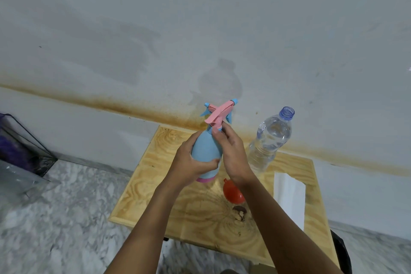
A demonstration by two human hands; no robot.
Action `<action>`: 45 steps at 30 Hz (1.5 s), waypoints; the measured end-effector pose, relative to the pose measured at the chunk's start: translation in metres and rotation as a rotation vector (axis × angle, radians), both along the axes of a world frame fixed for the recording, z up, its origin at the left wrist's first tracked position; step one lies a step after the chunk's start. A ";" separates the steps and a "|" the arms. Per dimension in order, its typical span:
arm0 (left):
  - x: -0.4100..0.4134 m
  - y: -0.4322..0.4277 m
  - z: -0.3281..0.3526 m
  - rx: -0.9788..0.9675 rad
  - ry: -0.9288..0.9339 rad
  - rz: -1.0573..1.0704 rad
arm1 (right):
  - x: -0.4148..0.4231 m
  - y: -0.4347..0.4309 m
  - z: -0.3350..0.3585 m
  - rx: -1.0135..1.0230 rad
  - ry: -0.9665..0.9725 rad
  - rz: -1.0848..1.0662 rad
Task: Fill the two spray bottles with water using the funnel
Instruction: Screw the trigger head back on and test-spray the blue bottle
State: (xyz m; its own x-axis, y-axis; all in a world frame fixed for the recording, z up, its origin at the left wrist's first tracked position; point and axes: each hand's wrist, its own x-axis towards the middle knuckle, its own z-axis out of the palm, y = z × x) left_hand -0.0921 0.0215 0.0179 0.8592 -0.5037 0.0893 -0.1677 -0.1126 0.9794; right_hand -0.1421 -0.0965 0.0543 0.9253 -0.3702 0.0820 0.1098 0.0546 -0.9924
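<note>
While the left hand (pixel 193 167) is gripping the probably light, slippery blue spray bottle (pixel 205 149) round its wide body above the wooden table's (pixel 155 184) far left corner, the right hand (pixel 231 153) is pinching its stiff neck collar, likely the surest unscrewing hold.

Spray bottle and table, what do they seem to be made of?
Spray bottle: probably plastic, opaque matte blue body, pink trigger, uniform moulded colour. Table: wood, likely plywood, pale with broad swirling grain and a framing edge strip; finish looks dull, stained.
</note>
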 end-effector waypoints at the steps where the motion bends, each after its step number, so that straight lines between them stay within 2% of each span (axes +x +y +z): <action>1: 0.000 0.000 0.001 -0.008 0.001 0.001 | -0.001 0.000 0.001 0.013 -0.009 -0.005; 7: -0.001 -0.004 0.004 -0.081 0.044 -0.011 | 0.000 0.014 0.000 0.019 -0.008 -0.216; 11: 0.000 -0.004 0.005 -0.082 0.051 -0.008 | -0.003 0.007 0.001 0.046 -0.043 -0.092; 14: 0.000 -0.002 0.006 -0.083 0.056 -0.031 | -0.005 0.001 0.001 0.071 -0.018 -0.098; 18: 0.000 -0.001 0.006 -0.071 0.057 -0.072 | -0.004 -0.005 0.002 -0.030 -0.009 -0.062; 21: 0.000 -0.002 0.007 -0.084 0.077 -0.070 | -0.006 -0.013 0.006 0.035 0.038 0.032; 26: 0.002 -0.001 0.006 -0.082 0.062 -0.092 | -0.003 -0.014 0.010 -0.045 0.003 -0.045; 28: 0.001 0.000 0.004 -0.081 0.061 -0.100 | -0.003 -0.018 0.008 -0.090 -0.004 0.021; 30: 0.002 0.000 0.003 -0.076 0.074 -0.106 | -0.005 -0.024 0.008 -0.049 0.009 0.126; 32: 0.003 0.000 0.002 -0.058 0.092 -0.106 | -0.005 -0.029 0.008 -0.010 0.021 0.140; 37: 0.003 -0.002 0.000 -0.036 0.072 -0.087 | 0.001 -0.023 0.002 -0.137 0.032 -0.026; 42: 0.006 0.002 0.000 0.019 0.078 -0.163 | 0.000 -0.039 0.006 -0.179 0.060 0.164; 45: 0.007 0.001 -0.001 0.014 0.065 -0.151 | 0.001 -0.042 0.003 -0.303 0.052 0.110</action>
